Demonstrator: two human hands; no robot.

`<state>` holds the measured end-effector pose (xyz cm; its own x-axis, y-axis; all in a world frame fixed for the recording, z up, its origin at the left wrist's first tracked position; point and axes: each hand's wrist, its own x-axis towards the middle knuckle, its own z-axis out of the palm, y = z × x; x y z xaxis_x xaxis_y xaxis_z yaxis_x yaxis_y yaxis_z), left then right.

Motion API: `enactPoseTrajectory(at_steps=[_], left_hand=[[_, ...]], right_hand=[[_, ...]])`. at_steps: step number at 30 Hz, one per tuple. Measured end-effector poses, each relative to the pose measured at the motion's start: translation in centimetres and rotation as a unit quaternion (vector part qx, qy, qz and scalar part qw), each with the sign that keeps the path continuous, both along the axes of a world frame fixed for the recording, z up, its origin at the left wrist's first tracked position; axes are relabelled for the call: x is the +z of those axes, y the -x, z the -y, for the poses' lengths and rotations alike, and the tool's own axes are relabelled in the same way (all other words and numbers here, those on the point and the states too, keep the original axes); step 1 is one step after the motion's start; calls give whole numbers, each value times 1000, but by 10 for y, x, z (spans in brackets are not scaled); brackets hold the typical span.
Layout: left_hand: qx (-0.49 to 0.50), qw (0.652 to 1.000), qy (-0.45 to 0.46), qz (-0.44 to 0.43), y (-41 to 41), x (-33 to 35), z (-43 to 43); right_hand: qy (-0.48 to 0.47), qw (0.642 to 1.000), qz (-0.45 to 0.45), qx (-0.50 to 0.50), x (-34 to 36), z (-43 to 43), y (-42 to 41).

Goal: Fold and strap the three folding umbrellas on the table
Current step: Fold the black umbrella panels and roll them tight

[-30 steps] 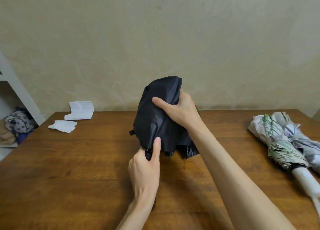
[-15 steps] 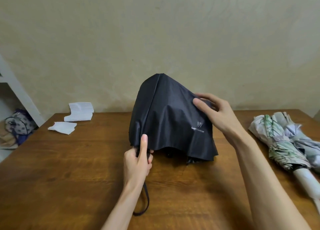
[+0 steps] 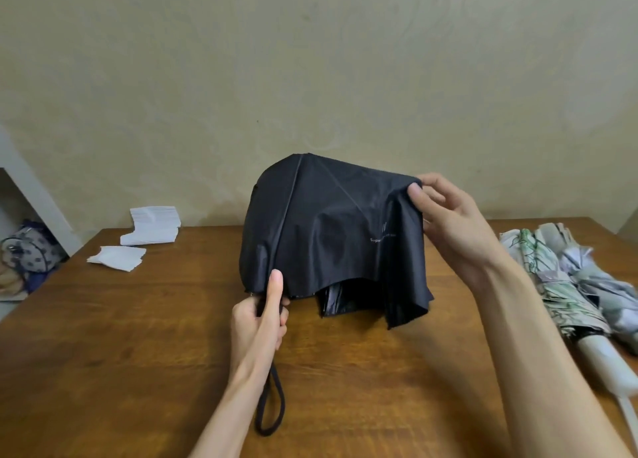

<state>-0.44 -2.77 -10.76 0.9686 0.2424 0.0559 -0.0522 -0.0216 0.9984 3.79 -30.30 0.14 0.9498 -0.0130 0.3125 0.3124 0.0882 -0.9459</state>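
A black folding umbrella [image 3: 321, 236] stands over the middle of the wooden table [image 3: 138, 336], its canopy loose and spread. My left hand [image 3: 260, 317] grips its handle at the lower left edge of the fabric, thumb pointing up; a black wrist loop [image 3: 271, 409] hangs below that hand. My right hand [image 3: 445, 222] pinches a fold of the canopy at its upper right and holds it out to the side. Two other folding umbrellas lie at the right edge: a green leaf-print umbrella [image 3: 549, 285] with a white handle, and a pale grey umbrella [image 3: 600, 278] beside it.
Two stacks of white paper [image 3: 152, 224] lie at the back left of the table. Off the table's left edge stand a white shelf frame [image 3: 31, 184] and a patterned bag [image 3: 29, 250]. A beige wall rises behind the table.
My right hand let go of the bunched top, moved right and pulled a canopy fold outward, spreading the fabric. My left hand slid left, keeping the handle.
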Motion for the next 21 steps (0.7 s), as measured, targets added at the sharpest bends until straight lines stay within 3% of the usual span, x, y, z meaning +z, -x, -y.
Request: enactPoseTrajectory(at_steps=[2,6,10,17,21], left_hand=[[-2,1000,-14,12,1,-1,1],[10,999,-42,22,2,-5,0],[35,996,-80,24,-1,-10,-3],[50,992,-113,33,-2,-11,0],[55,988,-135,53,2,-8,3]], right_hand=[[-24,999,-20,23,1,-9,2],[132,990,-14,-47,4,-15,3],[219,971,2,-93,15,-20,5],[86,996,-10,-24,28,-15,13],[202,975,-24,-88,28,-21,9]])
